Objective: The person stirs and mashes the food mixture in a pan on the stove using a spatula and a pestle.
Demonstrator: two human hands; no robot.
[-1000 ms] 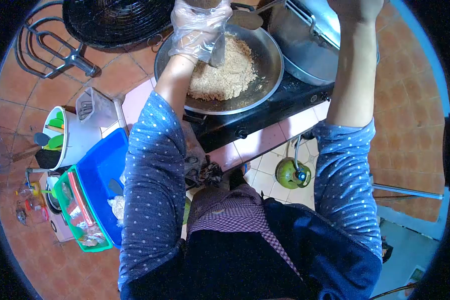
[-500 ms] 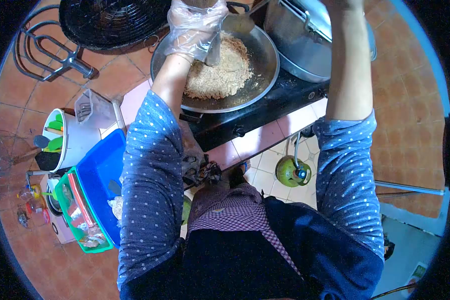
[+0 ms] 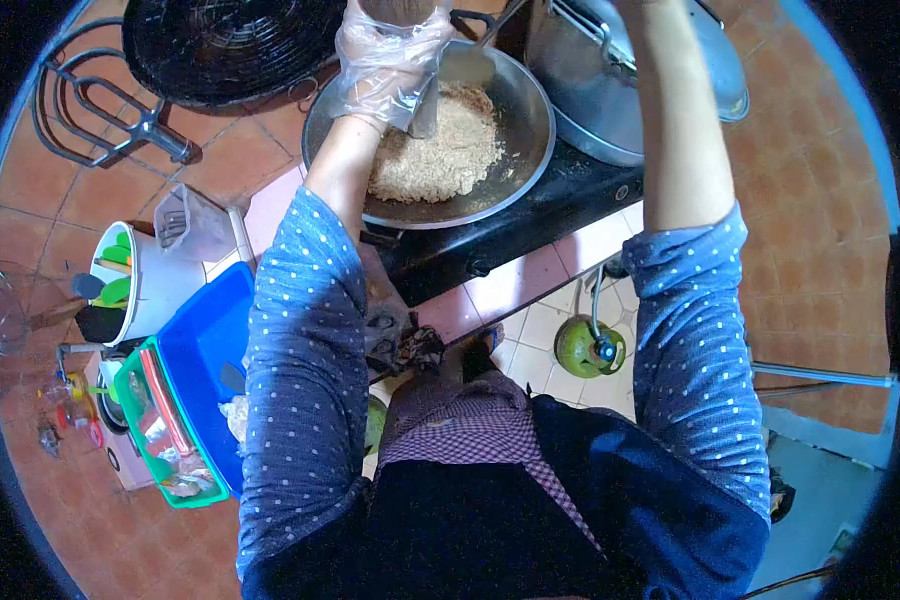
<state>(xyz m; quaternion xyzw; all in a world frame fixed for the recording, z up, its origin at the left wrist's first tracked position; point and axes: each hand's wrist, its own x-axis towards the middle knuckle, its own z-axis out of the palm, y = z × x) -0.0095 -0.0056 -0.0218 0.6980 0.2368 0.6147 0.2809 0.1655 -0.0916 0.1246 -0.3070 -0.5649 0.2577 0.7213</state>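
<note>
My left hand (image 3: 392, 62), in a clear plastic glove, is closed around a greyish-brown, flat-sided tool (image 3: 425, 112) whose kind I cannot make out. Its lower end reaches the pale, crumbly mixture (image 3: 435, 160) in a wide metal wok (image 3: 523, 165). A flat metal turner (image 3: 467, 68) lies at the far side of the mixture, its handle slanting up to the right. My right forearm (image 3: 682, 130) runs past the top edge, so my right hand is out of view and what it holds is hidden.
The wok sits on a black stove (image 3: 440, 268). Beside it stands a large metal pot (image 3: 590, 125). At left are a black round pan (image 3: 230, 50), a mixer beater (image 3: 110, 120), a white utensil bucket (image 3: 160, 290) and a blue tray (image 3: 195, 335). A green gas cylinder (image 3: 575, 345) stands below.
The turner has moved down and slightly left toward the mixture. My right forearm has shifted left. My left hand has stayed nearly in place, still closed on the tool.
</note>
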